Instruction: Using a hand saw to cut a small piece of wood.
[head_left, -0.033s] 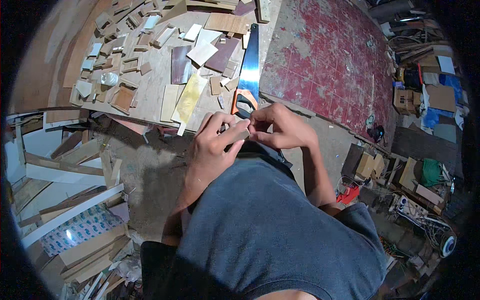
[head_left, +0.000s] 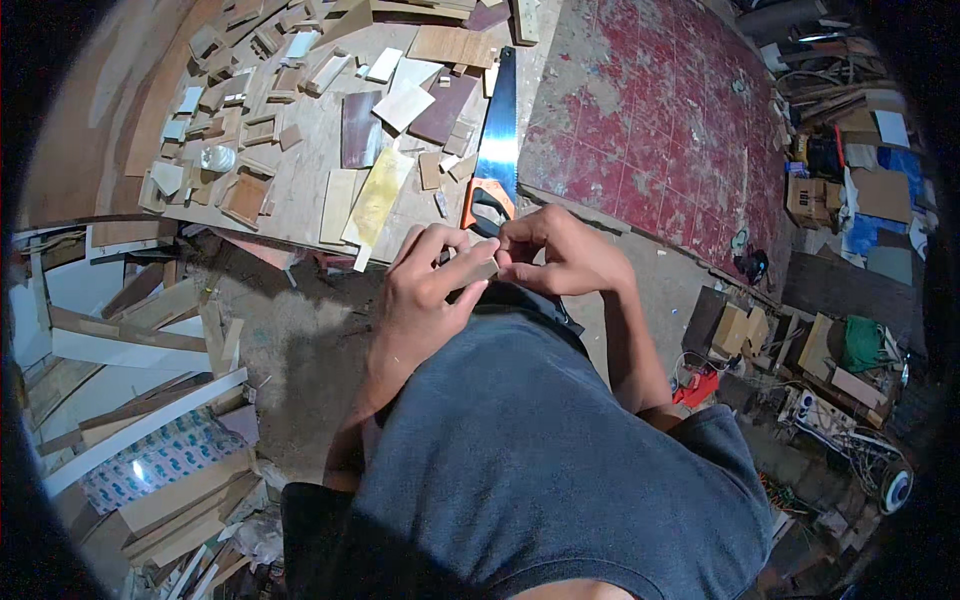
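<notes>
In front of my body, my left hand (head_left: 428,278) is closed on a small wood piece (head_left: 484,270), of which only a short brown end shows between the fingers. My right hand (head_left: 562,252) meets it from the other side, its fingertips pinched together at the end of the piece. Fingers hide most of what lies between the two hands. Just beyond them, a handsaw (head_left: 497,130) with an orange and black handle lies on the worktable, its blade pointing away. A yellow-stained board (head_left: 380,195) sticks out past the near table edge, left of the saw.
Small wooden boxes (head_left: 246,193), offcuts and a clear round bulb-like object (head_left: 217,158) cover the worktable (head_left: 300,210). Scrap boards (head_left: 130,350) are heaped at the left. Worn red tiles (head_left: 650,130) stretch to the right, with cardboard boxes (head_left: 810,203) and cluttered tools beyond.
</notes>
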